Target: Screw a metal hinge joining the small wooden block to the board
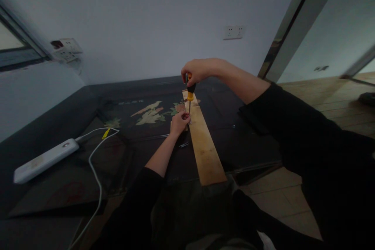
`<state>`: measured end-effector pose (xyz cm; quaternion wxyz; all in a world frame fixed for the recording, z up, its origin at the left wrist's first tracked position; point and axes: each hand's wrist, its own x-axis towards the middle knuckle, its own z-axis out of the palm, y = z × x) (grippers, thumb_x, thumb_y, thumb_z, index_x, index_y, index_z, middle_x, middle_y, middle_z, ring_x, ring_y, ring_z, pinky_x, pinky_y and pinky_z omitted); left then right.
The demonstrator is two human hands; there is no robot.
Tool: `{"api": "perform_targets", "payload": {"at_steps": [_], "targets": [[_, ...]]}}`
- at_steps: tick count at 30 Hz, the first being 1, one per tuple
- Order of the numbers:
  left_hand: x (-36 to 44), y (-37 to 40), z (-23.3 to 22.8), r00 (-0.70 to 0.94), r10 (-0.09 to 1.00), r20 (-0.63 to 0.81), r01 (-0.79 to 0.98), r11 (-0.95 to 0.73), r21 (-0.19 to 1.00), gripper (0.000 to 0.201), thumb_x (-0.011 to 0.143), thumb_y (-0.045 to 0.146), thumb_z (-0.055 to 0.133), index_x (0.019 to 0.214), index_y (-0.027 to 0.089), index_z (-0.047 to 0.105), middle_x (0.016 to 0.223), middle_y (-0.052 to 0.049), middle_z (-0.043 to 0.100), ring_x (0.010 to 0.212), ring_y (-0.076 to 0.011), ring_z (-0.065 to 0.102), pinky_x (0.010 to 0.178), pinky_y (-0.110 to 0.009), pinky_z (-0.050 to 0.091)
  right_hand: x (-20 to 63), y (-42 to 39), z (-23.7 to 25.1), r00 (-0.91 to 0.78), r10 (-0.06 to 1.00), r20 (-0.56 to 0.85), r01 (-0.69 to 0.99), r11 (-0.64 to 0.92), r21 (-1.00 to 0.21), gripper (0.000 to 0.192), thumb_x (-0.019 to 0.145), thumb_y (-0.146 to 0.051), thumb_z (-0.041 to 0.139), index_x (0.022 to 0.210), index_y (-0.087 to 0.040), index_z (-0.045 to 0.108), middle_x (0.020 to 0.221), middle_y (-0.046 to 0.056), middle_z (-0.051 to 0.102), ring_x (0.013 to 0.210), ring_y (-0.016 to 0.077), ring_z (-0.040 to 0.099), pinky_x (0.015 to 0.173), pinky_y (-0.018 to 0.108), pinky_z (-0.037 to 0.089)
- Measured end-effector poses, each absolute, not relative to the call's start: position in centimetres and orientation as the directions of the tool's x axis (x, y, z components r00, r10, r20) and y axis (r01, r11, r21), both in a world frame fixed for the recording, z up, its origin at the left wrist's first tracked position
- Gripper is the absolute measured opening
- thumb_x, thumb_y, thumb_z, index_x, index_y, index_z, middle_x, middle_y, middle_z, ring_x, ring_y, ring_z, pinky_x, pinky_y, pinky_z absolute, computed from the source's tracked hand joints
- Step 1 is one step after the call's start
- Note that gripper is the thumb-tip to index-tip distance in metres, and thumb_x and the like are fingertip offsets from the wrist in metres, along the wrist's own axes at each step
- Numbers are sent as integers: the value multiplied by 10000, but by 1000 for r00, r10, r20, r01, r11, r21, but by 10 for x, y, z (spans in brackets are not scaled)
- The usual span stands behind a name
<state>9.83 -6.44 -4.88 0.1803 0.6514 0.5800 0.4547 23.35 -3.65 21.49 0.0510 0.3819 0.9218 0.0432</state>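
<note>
Right grip [201, 71] closed round screwdriver [190, 96], pointing down at wooden board [206, 152] | left grip [178, 123] by its tip, hold: cannot tell | board on dark surface [249, 142]; small metal pieces [184, 145] beside | left: white device [47, 161], cable [98, 181]

Head cam looks fwd & down, over the lap [199, 203] to a dark table [246, 140]. Wide view: L hand [179, 122] & R hand [199, 71] are near, abt. mid. Wall [146, 19] is farther, up top; floor [336, 101] at R edge.

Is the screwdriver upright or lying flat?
Upright: the screwdriver stands handle-up in the right hand, its shaft pointing down toward the wooden board.
</note>
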Motion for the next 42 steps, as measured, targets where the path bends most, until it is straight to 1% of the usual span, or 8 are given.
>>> {"api": "perform_targets", "payload": {"at_steps": [12, 15, 21, 24, 28, 33, 37, 42], "targets": [[97, -62, -51, -57, 926, 373, 612, -262, 746, 155, 738, 121, 694, 887, 159, 714, 792, -25, 714, 728, -156, 652, 721, -257, 509, 221, -51, 194, -616, 764, 192, 780, 558, 282, 449, 968, -421, 501, 1222, -105, 694, 1168, 207, 689, 1087, 329, 628, 873, 427, 446], [95, -63, -48, -35, 941, 335, 598, -249, 762, 210, 715, 135, 727, 922, 164, 712, 807, -18, 713, 732, -156, 651, 729, -265, 517, 225, -48, 198, -629, 770, 104, 768, 596, 234, 472, 954, -463, 519, 1202, -106, 704, 1144, 195, 694, 1047, 303, 637, 846, 406, 451], [93, -63, -48, -23, 943, 331, 577, -258, 775, 217, 701, 155, 741, 916, 167, 706, 802, -14, 702, 723, -152, 645, 721, -264, 520, 234, -39, 215, -717, 674, -179, 665, 738, 114, 416, 867, -288, 624, 1253, -143, 678, 1103, 97, 702, 856, 173, 649, 771, 312, 459], [94, -64, -48, -14, 940, 341, 576, -271, 771, 208, 704, 155, 736, 910, 165, 704, 792, -13, 692, 711, -148, 635, 706, -256, 514, 233, -42, 217, -717, 679, -162, 673, 733, 94, 392, 879, -263, 611, 1247, -148, 682, 1073, 97, 714, 836, 174, 659, 770, 318, 454], [94, -64, -48, -15, 941, 338, 573, -268, 774, 237, 702, 145, 737, 936, 166, 705, 803, -17, 694, 712, -148, 631, 717, -264, 519, 227, -52, 209, -665, 747, -19, 729, 655, 198, 361, 925, -322, 566, 1196, -136, 715, 1084, 145, 719, 957, 245, 665, 807, 361, 447], [95, -65, -48, -18, 935, 354, 571, -280, 771, 213, 705, 161, 734, 916, 170, 705, 795, -18, 692, 713, -150, 634, 711, -260, 519, 221, -55, 200, -602, 784, 149, 789, 556, 263, 495, 947, -499, 522, 1204, -119, 707, 1084, 178, 713, 1039, 288, 640, 835, 385, 452], [95, -65, -49, -9, 932, 363, 568, -295, 769, 205, 712, 163, 731, 915, 167, 703, 814, -25, 696, 716, -148, 634, 712, -256, 514, 227, -48, 206, -638, 766, 72, 759, 611, 225, 527, 887, -542, 604, 1213, -140, 700, 1088, 150, 712, 1013, 263, 636, 813, 360, 449], [95, -63, -52, -21, 931, 364, 570, -288, 770, 207, 709, 159, 736, 912, 164, 695, 819, -24, 692, 726, -149, 635, 725, -260, 519, 233, -44, 217, -732, 677, -70, 663, 732, 157, 415, 873, -377, 644, 1233, -177, 694, 1101, 90, 709, 979, 220, 635, 812, 343, 432]]}}
